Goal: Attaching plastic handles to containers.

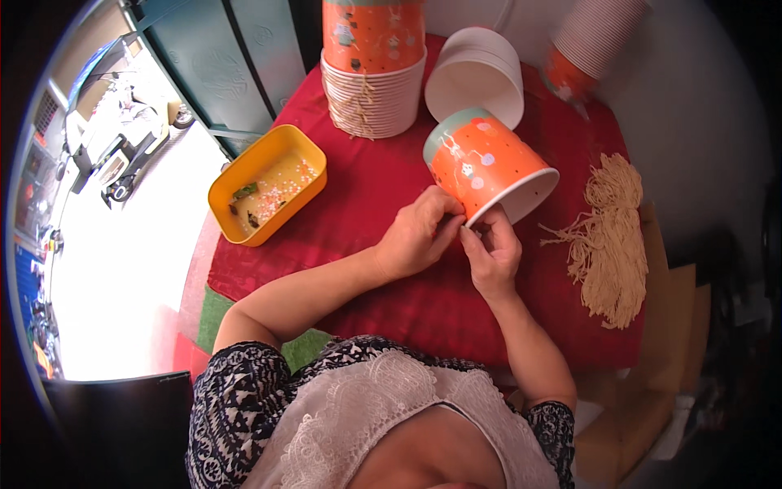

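An orange paper bucket [489, 159] with a green band and small printed figures lies tilted on its side, its white-rimmed mouth turned toward the lower right. My left hand [419, 228] is closed in a pinch at the near edge of the rim. Beside it, my right hand [495, 253] grips the same stretch of rim, some of its fingers reaching into the mouth. Whether a thin cord is between my fingertips I cannot make out. Behind the bucket lies a white paper bucket [476, 81], its open mouth facing me.
On the red-covered table [375, 301] stand a tall stack of buckets [375, 90] with cords hanging down and a yellow tray [273, 220] of small beads. A bundle of beige cords [615, 244] lies at right. Another bucket stack [595, 45] leans back right; a cardboard box [660, 326] is below.
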Demonstrator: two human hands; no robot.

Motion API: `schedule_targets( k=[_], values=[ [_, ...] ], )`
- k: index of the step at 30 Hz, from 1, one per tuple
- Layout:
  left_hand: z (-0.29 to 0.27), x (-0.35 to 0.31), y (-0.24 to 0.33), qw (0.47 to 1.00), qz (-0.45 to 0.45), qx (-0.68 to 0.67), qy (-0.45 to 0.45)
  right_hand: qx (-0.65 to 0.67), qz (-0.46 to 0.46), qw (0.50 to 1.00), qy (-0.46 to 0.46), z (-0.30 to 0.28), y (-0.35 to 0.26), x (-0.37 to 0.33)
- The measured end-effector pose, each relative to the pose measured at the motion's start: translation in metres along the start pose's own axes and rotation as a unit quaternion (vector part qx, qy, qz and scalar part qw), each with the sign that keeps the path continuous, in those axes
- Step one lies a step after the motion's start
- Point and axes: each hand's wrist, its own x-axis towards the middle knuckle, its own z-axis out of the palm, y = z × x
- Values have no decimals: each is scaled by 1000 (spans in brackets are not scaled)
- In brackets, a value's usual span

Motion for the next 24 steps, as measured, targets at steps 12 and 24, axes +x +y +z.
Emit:
schedule_targets(
  k=[12,24],
  values=[
    [6,2,-2,1000,12,9,-20,-97,-66,993,23,-3,-4,-7],
    [-147,33,2,943,-163,289,24,-319,-250,908,103,-38,-54,17]
  ],
)
